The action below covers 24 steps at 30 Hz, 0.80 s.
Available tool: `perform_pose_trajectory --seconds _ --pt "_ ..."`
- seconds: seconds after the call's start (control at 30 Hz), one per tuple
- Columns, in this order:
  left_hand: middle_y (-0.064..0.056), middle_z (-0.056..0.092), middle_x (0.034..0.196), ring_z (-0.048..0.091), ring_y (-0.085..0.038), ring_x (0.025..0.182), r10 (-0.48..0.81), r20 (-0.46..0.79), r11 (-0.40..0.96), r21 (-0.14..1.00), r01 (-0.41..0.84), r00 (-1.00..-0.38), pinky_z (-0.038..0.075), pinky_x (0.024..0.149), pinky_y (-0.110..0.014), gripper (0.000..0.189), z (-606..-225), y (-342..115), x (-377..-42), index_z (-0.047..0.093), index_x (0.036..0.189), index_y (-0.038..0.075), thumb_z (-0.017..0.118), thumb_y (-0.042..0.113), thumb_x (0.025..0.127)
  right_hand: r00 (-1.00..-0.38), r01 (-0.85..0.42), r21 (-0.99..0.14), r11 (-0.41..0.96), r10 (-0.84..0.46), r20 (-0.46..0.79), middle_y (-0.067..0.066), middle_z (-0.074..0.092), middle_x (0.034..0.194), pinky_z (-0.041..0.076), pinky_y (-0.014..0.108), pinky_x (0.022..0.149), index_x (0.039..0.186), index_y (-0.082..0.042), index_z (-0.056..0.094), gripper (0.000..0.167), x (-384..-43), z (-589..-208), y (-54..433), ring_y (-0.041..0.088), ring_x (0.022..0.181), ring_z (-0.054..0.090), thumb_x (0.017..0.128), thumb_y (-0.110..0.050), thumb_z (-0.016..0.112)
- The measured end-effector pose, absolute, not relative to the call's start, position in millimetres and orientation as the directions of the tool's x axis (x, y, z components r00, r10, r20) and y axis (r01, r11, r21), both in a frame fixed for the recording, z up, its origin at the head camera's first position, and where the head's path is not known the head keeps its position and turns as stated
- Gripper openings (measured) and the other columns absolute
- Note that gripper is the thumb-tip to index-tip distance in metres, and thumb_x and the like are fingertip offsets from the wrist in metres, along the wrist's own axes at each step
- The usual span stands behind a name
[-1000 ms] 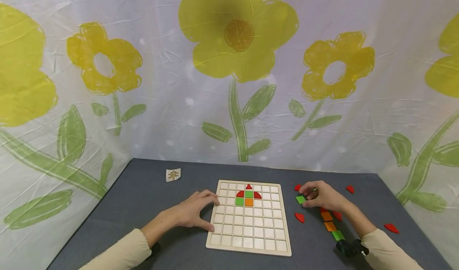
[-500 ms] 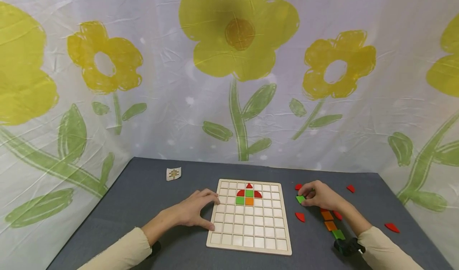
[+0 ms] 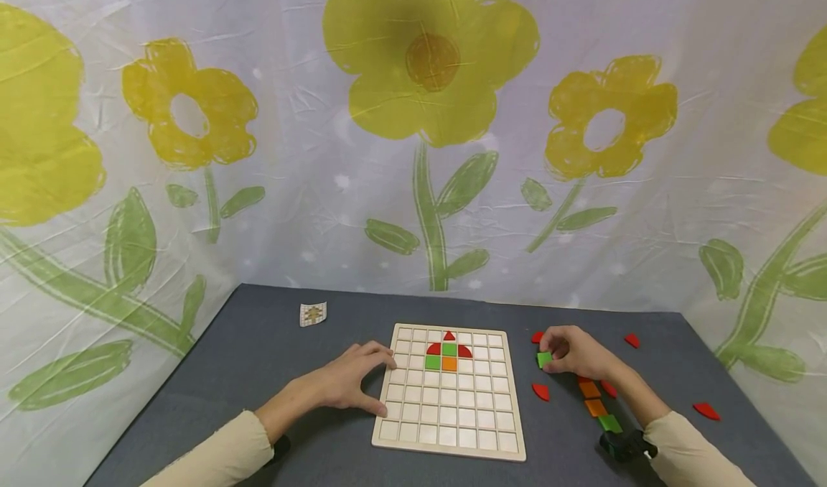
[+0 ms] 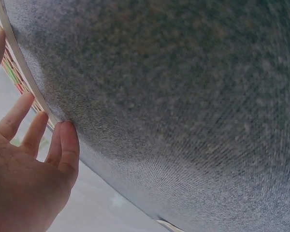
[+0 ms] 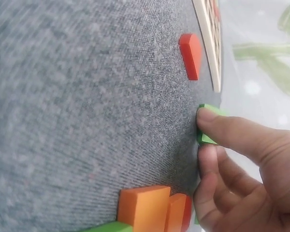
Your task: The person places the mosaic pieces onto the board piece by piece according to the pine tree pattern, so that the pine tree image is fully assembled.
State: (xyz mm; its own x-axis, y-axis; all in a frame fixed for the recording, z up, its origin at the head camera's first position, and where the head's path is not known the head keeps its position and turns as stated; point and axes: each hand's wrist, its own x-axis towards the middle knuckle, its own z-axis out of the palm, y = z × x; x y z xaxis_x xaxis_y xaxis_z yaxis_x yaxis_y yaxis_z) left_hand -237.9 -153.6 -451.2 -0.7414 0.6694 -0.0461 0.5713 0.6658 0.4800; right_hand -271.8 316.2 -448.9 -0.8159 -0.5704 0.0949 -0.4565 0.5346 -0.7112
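Note:
A wooden grid board (image 3: 446, 415) lies mid-table, holding several red, green and orange pieces near its far side. My left hand (image 3: 349, 379) rests at its left edge, thumb and fingers spread; in the left wrist view the fingertips meet the rim. Right of the board, my right hand (image 3: 578, 352) pinches a green square tile (image 3: 544, 360) between thumb and fingers. The right wrist view shows the thumb on this green tile (image 5: 210, 113), at or just above the cloth; I cannot tell which. Near that hand lies a red quarter-round piece (image 3: 540, 392).
Under my right forearm runs a row with orange tiles (image 3: 589, 389) and a green tile (image 3: 609, 423). More red pieces (image 3: 706, 411) are scattered on the right, one (image 3: 631, 340) farther back. A small patterned card (image 3: 313, 314) lies at the back left. A flowered cloth backdrop (image 3: 297, 149) encloses the table.
The green tile has turned slightly and shifted a little right in my right hand's fingers. My left hand has stayed at the board's edge.

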Motion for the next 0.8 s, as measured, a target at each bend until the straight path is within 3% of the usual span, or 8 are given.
perform_pose_trajectory --seconds 0.43,0.67,0.8 --pt "-0.007 0.044 0.146 0.042 -0.035 0.129 0.661 -0.057 0.670 0.494 0.554 -0.748 0.039 0.101 -0.056 0.070 -450.4 -153.5 -236.6 0.059 0.134 0.016 0.086 0.049 0.079 -0.789 -0.512 -0.728 0.456 -0.584 0.189 0.009 0.068 0.091 0.054 0.029 0.067 0.100 -0.003 0.071 0.013 -270.4 -455.8 323.1 0.020 0.078 0.064 0.089 0.002 0.077" --pt "-0.008 0.044 0.146 0.042 -0.036 0.129 0.661 -0.056 0.670 0.493 0.556 -0.748 0.039 0.101 -0.057 0.070 -448.7 -153.5 -235.0 0.059 0.134 0.016 0.087 0.049 0.079 -0.784 -0.516 -0.743 0.426 -0.584 0.209 0.017 0.069 0.093 0.055 0.030 0.069 0.104 -0.002 0.071 0.011 -264.8 -451.7 322.8 0.027 0.080 0.066 0.093 0.000 0.073" --pt "-0.009 0.044 0.146 0.042 -0.036 0.128 0.662 -0.058 0.668 0.497 0.553 -0.747 0.040 0.101 -0.057 0.071 -448.0 -153.3 -235.1 0.058 0.134 0.015 0.087 0.048 0.079 -0.797 -0.505 -0.747 0.431 -0.565 0.213 0.014 0.069 0.094 0.055 0.030 0.071 0.106 -0.002 0.071 0.011 -262.5 -450.5 320.6 0.030 0.081 0.066 0.095 -0.002 0.071"
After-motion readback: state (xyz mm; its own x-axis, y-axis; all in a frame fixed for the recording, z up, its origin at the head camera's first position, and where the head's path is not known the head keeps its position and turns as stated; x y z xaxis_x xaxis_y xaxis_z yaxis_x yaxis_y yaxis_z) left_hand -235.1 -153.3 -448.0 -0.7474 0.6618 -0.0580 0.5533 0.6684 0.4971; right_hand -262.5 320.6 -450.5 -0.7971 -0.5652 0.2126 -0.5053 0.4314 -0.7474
